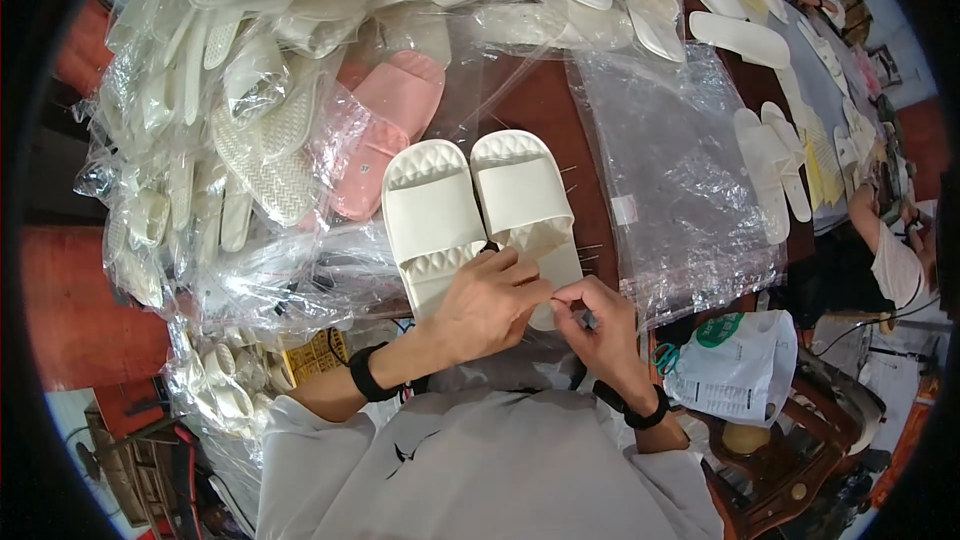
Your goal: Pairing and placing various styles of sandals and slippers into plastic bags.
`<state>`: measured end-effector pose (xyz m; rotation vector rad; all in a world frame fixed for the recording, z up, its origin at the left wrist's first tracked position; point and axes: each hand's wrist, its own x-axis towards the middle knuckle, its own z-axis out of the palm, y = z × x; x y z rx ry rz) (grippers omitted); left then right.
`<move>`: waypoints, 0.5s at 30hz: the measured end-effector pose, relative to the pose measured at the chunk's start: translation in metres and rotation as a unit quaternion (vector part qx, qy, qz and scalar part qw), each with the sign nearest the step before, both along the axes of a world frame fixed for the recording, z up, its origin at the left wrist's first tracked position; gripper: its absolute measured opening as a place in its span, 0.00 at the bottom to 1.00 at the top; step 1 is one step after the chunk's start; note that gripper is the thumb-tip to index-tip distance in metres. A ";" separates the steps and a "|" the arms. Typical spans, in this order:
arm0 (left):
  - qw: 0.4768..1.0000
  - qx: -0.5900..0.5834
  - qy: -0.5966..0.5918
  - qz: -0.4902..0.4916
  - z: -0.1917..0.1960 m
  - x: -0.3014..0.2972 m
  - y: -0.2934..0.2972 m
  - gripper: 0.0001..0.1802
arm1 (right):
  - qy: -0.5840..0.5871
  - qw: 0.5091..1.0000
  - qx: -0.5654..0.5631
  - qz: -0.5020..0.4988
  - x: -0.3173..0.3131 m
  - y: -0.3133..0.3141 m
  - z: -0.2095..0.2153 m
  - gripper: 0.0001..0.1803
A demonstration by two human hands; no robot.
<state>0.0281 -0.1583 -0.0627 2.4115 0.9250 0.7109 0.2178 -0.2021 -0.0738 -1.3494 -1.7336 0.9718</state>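
The left hand (490, 300) lies curled over the heel ends of a pair of cream slide sandals (480, 210), its fingers bent down onto them by a small dark bit I cannot identify. The right hand (598, 325) is pinched shut just beside it, thumb and forefinger closed on something small and dark; what it is cannot be told. The pair lies side by side, toes away, near the front edge of the reddish-brown bench (545, 105). They look like light, springy foam that would give under a squeeze, best taken by the broad strap or the sole edges. Both hands hide the heels. A clear plastic bag (680, 170) lies to the right, a heap of bagged sandals (240, 110) to the left, its contents blurred by film.
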 end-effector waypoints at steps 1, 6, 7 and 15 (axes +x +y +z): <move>1.000 0.001 -0.010 0.003 -0.001 0.000 -0.001 0.14 | 0.004 1.000 -0.002 -0.007 -0.001 -0.001 -0.001 0.07; 0.999 -0.004 -0.032 0.042 -0.005 -0.003 -0.006 0.15 | 0.010 1.000 0.009 -0.022 -0.004 0.001 0.000 0.07; 0.996 0.010 -0.060 0.064 -0.004 -0.005 -0.009 0.17 | -0.038 0.999 0.025 -0.023 -0.002 0.002 0.001 0.08; 0.954 -0.009 -0.085 0.287 0.039 -0.060 0.000 0.23 | -0.158 0.974 0.154 -0.044 -0.014 0.018 0.010 0.23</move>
